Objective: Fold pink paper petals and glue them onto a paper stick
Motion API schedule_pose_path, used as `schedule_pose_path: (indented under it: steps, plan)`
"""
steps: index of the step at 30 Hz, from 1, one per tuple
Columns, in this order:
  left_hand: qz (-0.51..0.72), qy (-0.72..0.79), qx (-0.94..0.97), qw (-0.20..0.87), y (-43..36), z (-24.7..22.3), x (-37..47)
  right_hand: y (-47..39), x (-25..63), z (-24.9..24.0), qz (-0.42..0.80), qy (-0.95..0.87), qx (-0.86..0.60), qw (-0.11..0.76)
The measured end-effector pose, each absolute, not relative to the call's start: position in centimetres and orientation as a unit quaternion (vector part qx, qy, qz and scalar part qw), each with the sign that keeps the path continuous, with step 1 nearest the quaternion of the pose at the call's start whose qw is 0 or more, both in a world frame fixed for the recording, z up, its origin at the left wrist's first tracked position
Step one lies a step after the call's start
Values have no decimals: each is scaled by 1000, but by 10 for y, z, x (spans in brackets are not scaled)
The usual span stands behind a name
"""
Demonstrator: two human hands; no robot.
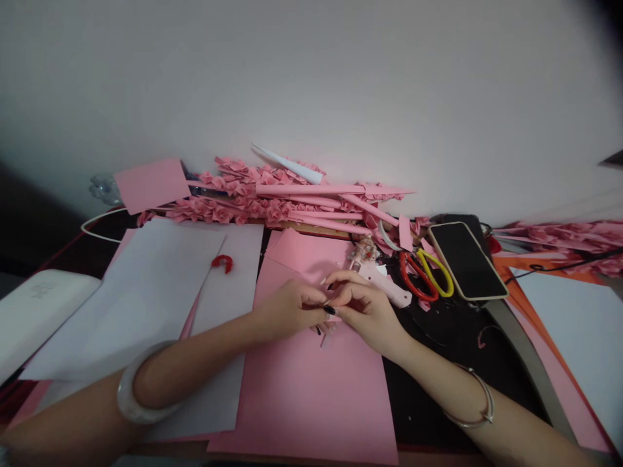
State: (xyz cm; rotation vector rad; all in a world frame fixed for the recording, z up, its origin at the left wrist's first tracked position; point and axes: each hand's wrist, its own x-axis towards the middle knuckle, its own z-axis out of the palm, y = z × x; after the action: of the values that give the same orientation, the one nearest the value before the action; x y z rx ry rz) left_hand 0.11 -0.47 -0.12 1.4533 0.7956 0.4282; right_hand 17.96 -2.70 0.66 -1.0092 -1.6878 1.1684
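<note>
Pink sheet (316, 395) under L hand (287, 311) & R hand (372, 318): paper, matt, smooth. White sheets (141, 292), L of L hand: paper, matt, smooth. Pale pink tool (389, 288) just beyond R hand: plastic, smooth. Scissor handles (429, 296), R of R hand: plastic, semi-gloss. Phone screen (464, 259), further R: glass-like, smooth. Flowers (275, 211) beyond hands: folded paper, matt, rough surf. L wrist bangle (127, 397): smooth, polished. R wrist bracelet (488, 405): metal, shiny.

A dark table (423, 402) carries white sheets (141, 305) on its left, pink sheets (316, 402) in the middle, scissors (422, 273) and a phone (467, 259) right of them, and pink paper flowers (243, 209) along the back.
</note>
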Motion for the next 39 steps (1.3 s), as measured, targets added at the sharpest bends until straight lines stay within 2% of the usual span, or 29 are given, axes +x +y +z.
schedule_pose_path:
  steps: [6, 10, 21, 29, 34, 39]
  plan:
    - [186, 356, 619, 675, -4, 9, 2, -30, 177, 9, 418, -693, -390, 439]
    - [190, 327, 612, 694, -1, 9, 1, -31, 182, 12, 369, -744, -364, 422]
    - [180, 320, 582, 725, 2, 12, -1, -30, 185, 16, 333, -775, -350, 407]
    - [196, 308, 602, 710, 2, 11, 0, -32, 183, 13, 324, -771, -370, 405]
    - [205, 295, 621, 696, -1, 6, 1, -31, 180, 6, 314, -757, -459, 342]
    - [198, 313, 632, 681, -3, 6, 2, -28, 181, 8, 301, -804, -407, 313]
